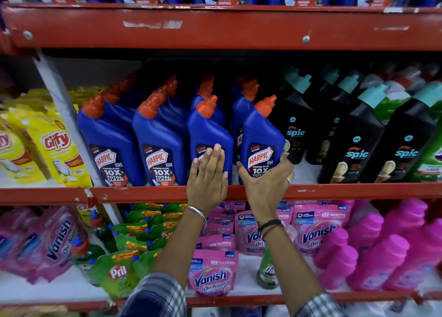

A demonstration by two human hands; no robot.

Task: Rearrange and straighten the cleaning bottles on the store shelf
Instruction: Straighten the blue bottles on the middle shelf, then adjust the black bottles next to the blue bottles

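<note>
Blue Harpic bottles with orange caps stand in rows on the middle red shelf (143, 193). My right hand (265, 180) grips the lower part of the rightmost front Harpic bottle (262, 134), thumb on its left side and fingers round its right. My left hand (207, 173) lies flat, fingers together, against the label of the Harpic bottle to its left (207, 130). Two more front Harpic bottles (108, 144) (159, 146) stand further left, all leaning the same way.
Black Spic bottles (358, 144) with teal caps stand right of the Harpic row, one close to my right fingers. Yellow Giffy pouches (57, 146) sit beyond the white upright on the left. Below are pink Vanish pouches (211, 273), pink bottles (387, 257) and green Pril pouches (117, 271).
</note>
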